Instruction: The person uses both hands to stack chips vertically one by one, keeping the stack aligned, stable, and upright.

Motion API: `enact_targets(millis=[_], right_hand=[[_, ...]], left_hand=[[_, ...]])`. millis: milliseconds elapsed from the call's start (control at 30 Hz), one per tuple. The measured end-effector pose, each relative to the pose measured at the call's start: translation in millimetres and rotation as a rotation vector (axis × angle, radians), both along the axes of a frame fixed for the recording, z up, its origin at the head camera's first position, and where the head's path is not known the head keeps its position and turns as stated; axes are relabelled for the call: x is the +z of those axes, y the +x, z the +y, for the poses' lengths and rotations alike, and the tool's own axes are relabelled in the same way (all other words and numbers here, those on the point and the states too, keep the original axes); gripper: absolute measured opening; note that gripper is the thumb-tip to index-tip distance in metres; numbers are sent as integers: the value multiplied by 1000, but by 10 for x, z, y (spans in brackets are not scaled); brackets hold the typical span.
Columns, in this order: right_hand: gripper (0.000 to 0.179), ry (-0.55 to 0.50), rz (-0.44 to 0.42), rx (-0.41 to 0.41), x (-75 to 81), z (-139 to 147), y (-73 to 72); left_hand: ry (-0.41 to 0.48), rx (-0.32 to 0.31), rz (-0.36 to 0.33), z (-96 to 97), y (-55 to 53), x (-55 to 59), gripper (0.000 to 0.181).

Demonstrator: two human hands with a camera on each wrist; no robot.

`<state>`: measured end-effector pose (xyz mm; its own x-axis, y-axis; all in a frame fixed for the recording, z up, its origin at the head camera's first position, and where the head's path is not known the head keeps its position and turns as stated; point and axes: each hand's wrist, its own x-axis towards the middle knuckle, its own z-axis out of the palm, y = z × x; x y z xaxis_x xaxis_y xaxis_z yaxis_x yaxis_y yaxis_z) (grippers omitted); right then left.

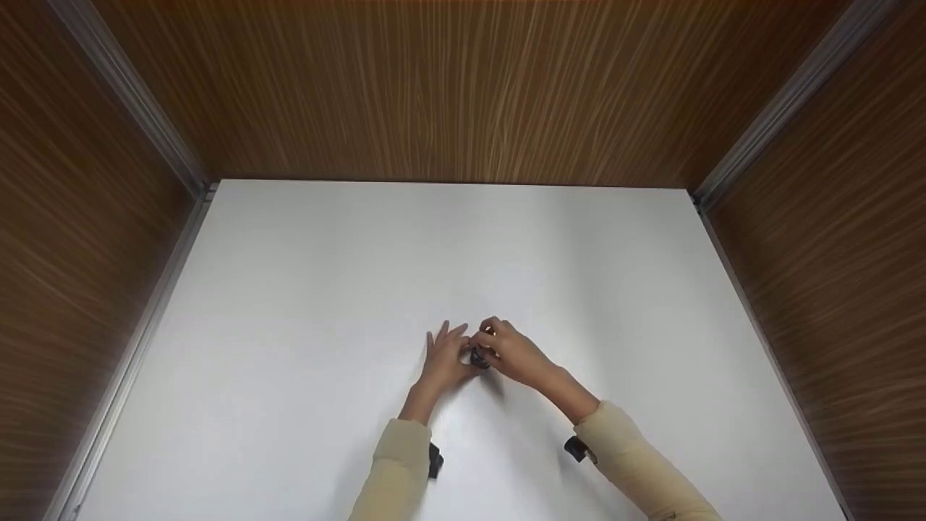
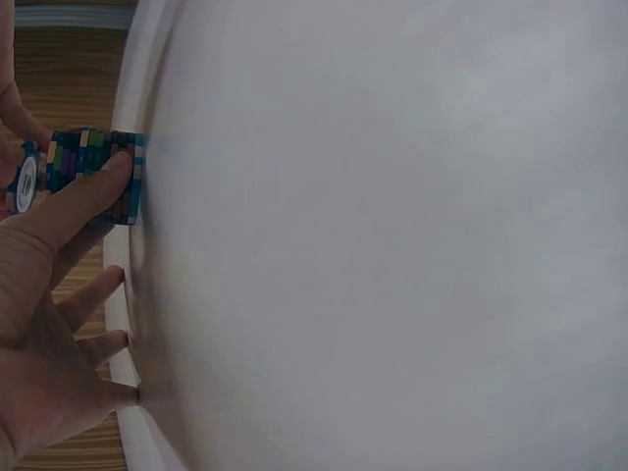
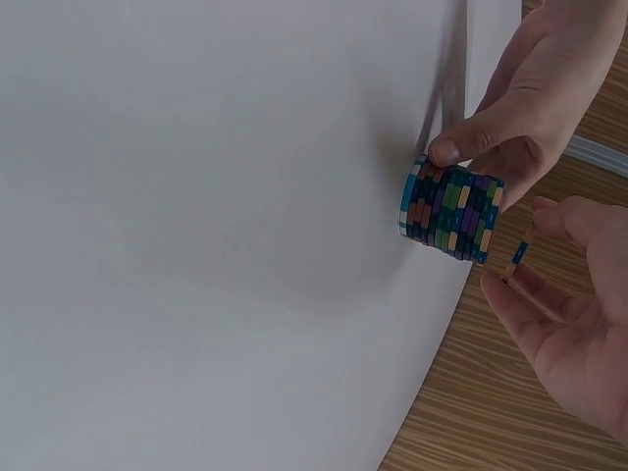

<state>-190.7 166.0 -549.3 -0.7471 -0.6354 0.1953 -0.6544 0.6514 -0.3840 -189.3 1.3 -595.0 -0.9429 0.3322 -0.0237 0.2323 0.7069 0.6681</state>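
A stack of poker chips stands on the white table, its edges patterned in teal, brown, green, purple and tan. My left hand steadies it low down between thumb and index finger, with the other fingers spread toward the tabletop. Just above the top of the stack, my right hand pinches a single poker chip by its rim, tilted. The white centre of this chip faces the camera in the left wrist view. In the head view the hands partly hide the dark stack.
The white tabletop spreads around both hands. Brown wood-grain panels rise at the back and on both sides, with metal rails at the corners. A small black device sits at the left sleeve, another at the right.
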Motion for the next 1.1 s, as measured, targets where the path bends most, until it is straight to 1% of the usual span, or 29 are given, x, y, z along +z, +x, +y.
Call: enact_targets(millis=[167, 400, 667, 800, 1000, 1100], right_hand=[[25, 43, 47, 11, -42, -26, 32], [26, 71, 116, 22, -83, -48, 57], [25, 105, 160, 43, -123, -67, 67], [27, 118, 163, 42, -131, -65, 72], [25, 137, 194, 46, -128, -67, 88], [24, 131, 209, 49, -126, -67, 88]], left_hand=[[11, -2, 15, -8, -1, -14, 42], [-2, -13, 54, -20, 21, -15, 47], [-28, -10, 48, -25, 18, -14, 44], [-27, -7, 49, -25, 15, -20, 45], [-24, -9, 71, -30, 27, -9, 43], [-23, -11, 80, -32, 25, -7, 43]])
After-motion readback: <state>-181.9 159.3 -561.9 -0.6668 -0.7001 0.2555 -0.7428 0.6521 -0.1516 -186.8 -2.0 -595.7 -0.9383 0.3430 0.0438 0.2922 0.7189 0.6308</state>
